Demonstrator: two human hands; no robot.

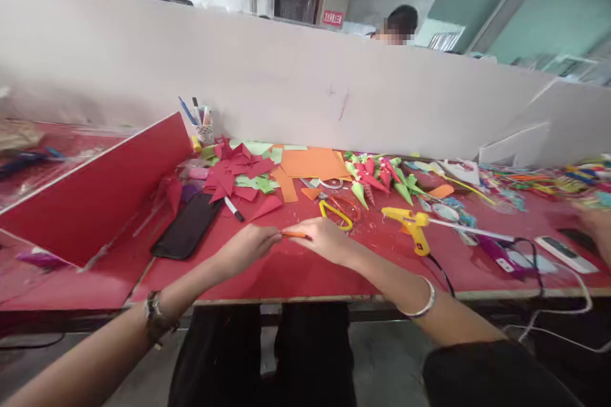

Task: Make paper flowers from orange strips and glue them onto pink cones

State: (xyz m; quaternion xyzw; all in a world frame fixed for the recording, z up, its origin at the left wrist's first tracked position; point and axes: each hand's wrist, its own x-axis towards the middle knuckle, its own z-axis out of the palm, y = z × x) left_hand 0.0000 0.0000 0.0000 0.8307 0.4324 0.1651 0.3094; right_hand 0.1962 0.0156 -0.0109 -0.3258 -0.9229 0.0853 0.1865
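Above the table's front edge, my left hand and my right hand meet with fingers closed on a small piece of orange paper. It looks narrow, seen edge-on; whether it is folded or rolled I cannot tell. Just beyond my right hand lie yellow-handled scissors. A yellow hot glue gun with a long glue stick in its back rests to the right. Behind my hands are a heap of cut red paper pieces, orange paper sheets and several red and green paper cones.
A black phone and a marker lie left, near a leaning red panel. A pen cup stands against the white partition. At right are a white power strip, cables and another person's hand.
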